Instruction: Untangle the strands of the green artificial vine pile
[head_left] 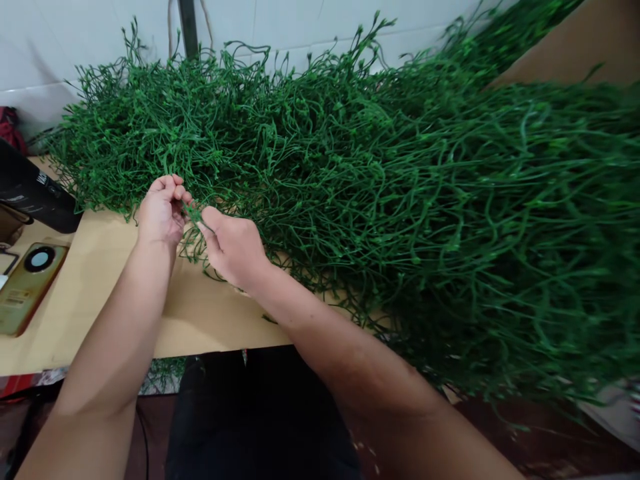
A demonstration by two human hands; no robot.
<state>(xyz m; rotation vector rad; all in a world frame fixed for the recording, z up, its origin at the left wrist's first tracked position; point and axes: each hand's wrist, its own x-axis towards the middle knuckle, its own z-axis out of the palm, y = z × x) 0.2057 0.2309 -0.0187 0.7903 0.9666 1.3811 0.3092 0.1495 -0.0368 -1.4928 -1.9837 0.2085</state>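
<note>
Green plastic-looking stems (350,167) fill most of the head view, and they lie in one long heap on the cardboard sheet (110,287) before me. Near the left front of this heap I have a small green sprig (193,213), between my two hands. My right hand (235,243) pinches it with the thumb and the bent forefinger; its other fingers are folded away and partly hidden behind the hand. My left hand (163,210) is turned with the palm partly toward me, its fingers curled at the other end of the sprig. Their tips overlap with the green, so I cannot tell if they grasp it firmly or only touch it. Where the sprig ends is also hard to see, because the stems behind have the same colour.

At the left, a black bottle (35,190) lies tilted, cut by the picture's edge, and its lettering is only partly readable. Nearer to me is a phone (33,287), also cut off. At the upper right, a brown cardboard flap (580,47) hides some stems, and the heap's right end is blurred and leaves the picture.
</note>
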